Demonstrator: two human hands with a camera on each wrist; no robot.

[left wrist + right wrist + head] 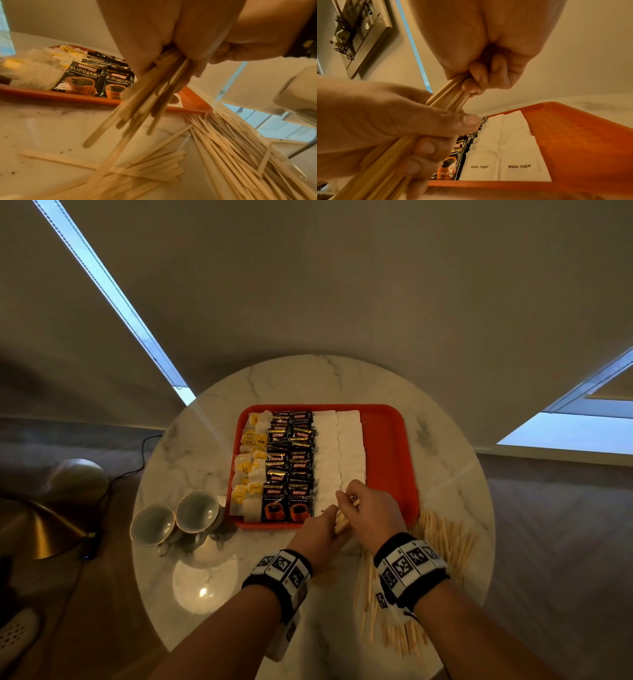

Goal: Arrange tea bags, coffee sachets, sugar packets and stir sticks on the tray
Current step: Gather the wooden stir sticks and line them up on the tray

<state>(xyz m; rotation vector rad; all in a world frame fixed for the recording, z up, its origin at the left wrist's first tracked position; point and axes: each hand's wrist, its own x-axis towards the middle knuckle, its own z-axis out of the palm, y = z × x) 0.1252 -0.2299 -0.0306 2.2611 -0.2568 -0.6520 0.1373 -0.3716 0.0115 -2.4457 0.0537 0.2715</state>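
Round marble table (342,371) with red tray (387,440). Both hands, left (317,534) and right (371,510), clasp one stick bundle (342,520) above the tray's near edge. Step: squaring sticks; next, probably laying them in the bare right strip beside the sugar (349,446).

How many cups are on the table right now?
2. Both stand left of the orange tray, near its front corner: one cup beside the tray, the other cup just left of it. None seems hidden.
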